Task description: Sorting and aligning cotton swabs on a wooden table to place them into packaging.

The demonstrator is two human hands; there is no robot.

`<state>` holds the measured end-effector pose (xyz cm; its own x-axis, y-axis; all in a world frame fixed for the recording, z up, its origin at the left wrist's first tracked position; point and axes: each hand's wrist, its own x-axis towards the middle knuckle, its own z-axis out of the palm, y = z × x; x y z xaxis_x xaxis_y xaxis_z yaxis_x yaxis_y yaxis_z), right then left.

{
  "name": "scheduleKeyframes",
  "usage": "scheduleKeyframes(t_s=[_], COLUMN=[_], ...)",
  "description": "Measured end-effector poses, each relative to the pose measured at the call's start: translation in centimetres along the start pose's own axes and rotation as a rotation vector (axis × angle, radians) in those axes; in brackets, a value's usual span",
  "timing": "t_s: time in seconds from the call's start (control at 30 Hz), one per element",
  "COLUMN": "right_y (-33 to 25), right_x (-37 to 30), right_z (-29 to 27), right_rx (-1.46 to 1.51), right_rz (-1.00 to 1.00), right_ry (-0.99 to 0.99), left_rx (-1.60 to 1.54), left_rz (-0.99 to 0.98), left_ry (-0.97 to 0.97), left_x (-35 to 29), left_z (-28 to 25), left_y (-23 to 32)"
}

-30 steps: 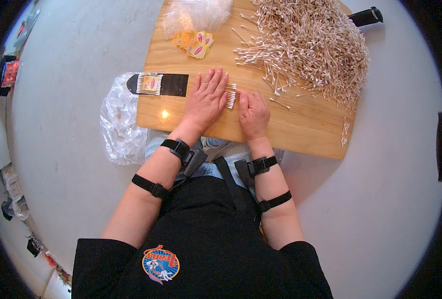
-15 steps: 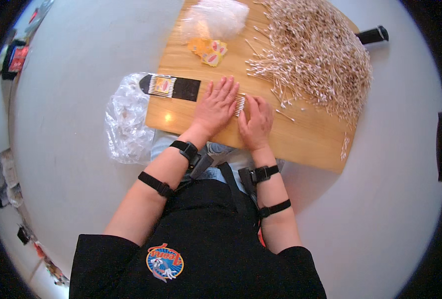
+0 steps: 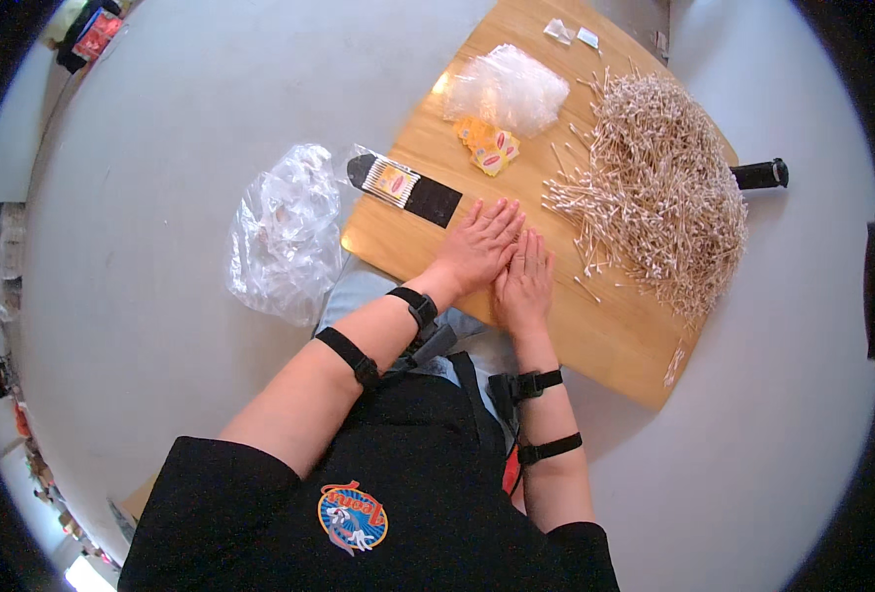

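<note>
My left hand (image 3: pixel 479 245) lies flat on the wooden table (image 3: pixel 595 350) near its front edge, fingers stretched out. Beside it, my right hand (image 3: pixel 524 283) rests with straight fingers, its edge touching the left. Whatever lies beneath the palms is hidden. Left of my hands is a flat black strip (image 3: pixel 434 202). On that strip sits a row of cotton swabs (image 3: pixel 371 182) with a yellow card (image 3: pixel 395 182) on top, partly inside a clear plastic sleeve. A large heap of loose cotton swabs (image 3: pixel 664 187) covers the right side of the table.
Beyond my hands lie several yellow and orange cards (image 3: pixel 487 145) and a stack of clear plastic sleeves (image 3: pixel 509 91). Small white packets (image 3: pixel 559 32) are at the far edge. A crumpled clear bag (image 3: pixel 290 232) hangs by the left edge. A black handle (image 3: pixel 759 175) juts out at the right.
The view has shifted, so the table appears farther right. My right hand has flattened and closed up against the left; the row of swabs seen between them is now covered.
</note>
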<state>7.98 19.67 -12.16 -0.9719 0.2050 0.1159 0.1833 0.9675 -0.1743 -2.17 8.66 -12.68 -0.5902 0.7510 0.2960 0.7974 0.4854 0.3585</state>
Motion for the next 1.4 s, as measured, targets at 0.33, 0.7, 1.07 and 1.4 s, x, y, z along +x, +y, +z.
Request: scheduleKeyframes(t_s=[0.33, 0.7, 1.07, 1.4], right_y=[-1.0, -1.7, -5.3, -9.1], right_x=[0.2, 0.7, 2.3, 5.8], right_z=[-0.6, -0.9, -1.4, -0.3], right_rx=[-0.075, -0.069, -0.007, -0.03], right_rz=[0.074, 0.086, 0.048, 0.008], right_ry=[-0.151, -0.207, -0.17, -0.17], left_rx=[0.01, -0.056, -0.035, -0.065], left_rz=[-0.013, -0.033, -0.324, -0.377], left_ry=[-0.024, 0.044, 0.3, 0.075], left_x=[-0.4, -0.6, -1.0, -1.8], left_z=[0.4, -0.2, -8.0, -5.1], left_y=[0.0, -0.6, -15.7, -18.2])
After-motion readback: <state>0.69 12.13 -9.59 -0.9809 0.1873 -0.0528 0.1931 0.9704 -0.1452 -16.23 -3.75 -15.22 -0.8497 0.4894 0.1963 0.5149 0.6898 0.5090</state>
